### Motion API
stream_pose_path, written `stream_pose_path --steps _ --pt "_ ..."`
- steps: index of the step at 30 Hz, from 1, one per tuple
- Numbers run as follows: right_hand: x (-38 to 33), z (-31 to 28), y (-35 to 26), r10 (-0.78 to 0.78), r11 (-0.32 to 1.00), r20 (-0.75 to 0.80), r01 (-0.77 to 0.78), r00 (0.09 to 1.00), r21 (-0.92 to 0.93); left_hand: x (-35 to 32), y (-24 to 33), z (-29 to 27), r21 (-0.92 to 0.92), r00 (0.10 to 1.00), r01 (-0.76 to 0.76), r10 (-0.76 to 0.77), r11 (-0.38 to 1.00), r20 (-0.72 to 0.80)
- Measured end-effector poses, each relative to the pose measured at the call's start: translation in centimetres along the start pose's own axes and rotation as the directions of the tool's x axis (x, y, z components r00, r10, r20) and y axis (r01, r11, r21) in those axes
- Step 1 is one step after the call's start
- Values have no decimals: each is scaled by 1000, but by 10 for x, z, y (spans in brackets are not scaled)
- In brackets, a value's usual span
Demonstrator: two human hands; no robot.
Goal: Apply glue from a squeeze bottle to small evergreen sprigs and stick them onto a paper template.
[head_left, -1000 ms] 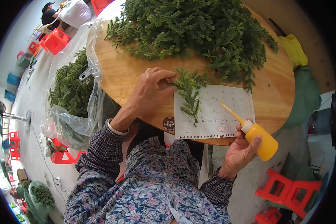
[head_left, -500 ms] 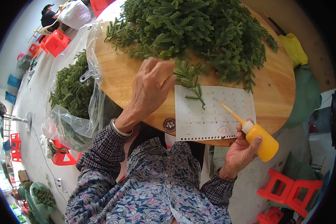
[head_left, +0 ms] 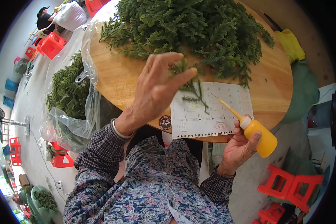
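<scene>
My left hand (head_left: 158, 86) is over the table, thumb and forefinger apart around the leafy upper part of a small green fir sprig (head_left: 192, 96). Both are slightly blurred; whether the fingers press on the sprig cannot be made out. The bare stem end of the sprig points toward me over a white calendar sheet (head_left: 183, 115). My right hand (head_left: 239, 145) grips a yellow squeeze bottle (head_left: 262, 138) at the sheet's right front corner. The bottle lies tilted in the hand, its long thin nozzle (head_left: 227, 107) pointing up and left above the sheet.
A big heap of fir sprigs (head_left: 198, 28) covers the far part of the round wooden table (head_left: 274, 82). Left of the table hangs a clear plastic bag (head_left: 69, 128) of more greenery. Red stools (head_left: 291, 186) stand on the floor, and another person (head_left: 44, 20) sits far left.
My left hand has moved right over the sprig, its thumb and forefinger spreading. The sprig has shifted slightly toward me. My right hand still holds the bottle in nearly the same place.
</scene>
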State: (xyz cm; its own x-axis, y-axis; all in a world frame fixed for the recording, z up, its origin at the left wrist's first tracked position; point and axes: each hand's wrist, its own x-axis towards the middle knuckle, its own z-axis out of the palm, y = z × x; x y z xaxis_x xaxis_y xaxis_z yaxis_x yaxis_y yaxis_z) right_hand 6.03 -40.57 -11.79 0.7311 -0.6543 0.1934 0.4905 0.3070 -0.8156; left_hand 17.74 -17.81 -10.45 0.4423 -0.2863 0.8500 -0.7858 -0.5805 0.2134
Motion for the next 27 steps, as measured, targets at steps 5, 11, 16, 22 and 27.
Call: stream_pose_path --steps 5,11,16,22,27 --pt "-1 3 0 5 1000 -1 -5 1000 -5 -23 31 -1 43 976 -100 90 994 198" --pt "-1 2 -1 9 1000 -1 -9 1000 -11 -33 46 -15 -260 930 230 -133 938 343" --pt "-1 1 -1 13 1000 14 -13 1000 -17 -42 38 -26 -248 898 305 -191 919 395" --pt "-6 3 -6 42 999 -16 -42 999 14 -47 43 -24 -80 900 193 -144 978 411" --pt "-12 3 -17 63 996 5 -64 998 65 -40 52 -27 -187 919 250 -172 950 355"
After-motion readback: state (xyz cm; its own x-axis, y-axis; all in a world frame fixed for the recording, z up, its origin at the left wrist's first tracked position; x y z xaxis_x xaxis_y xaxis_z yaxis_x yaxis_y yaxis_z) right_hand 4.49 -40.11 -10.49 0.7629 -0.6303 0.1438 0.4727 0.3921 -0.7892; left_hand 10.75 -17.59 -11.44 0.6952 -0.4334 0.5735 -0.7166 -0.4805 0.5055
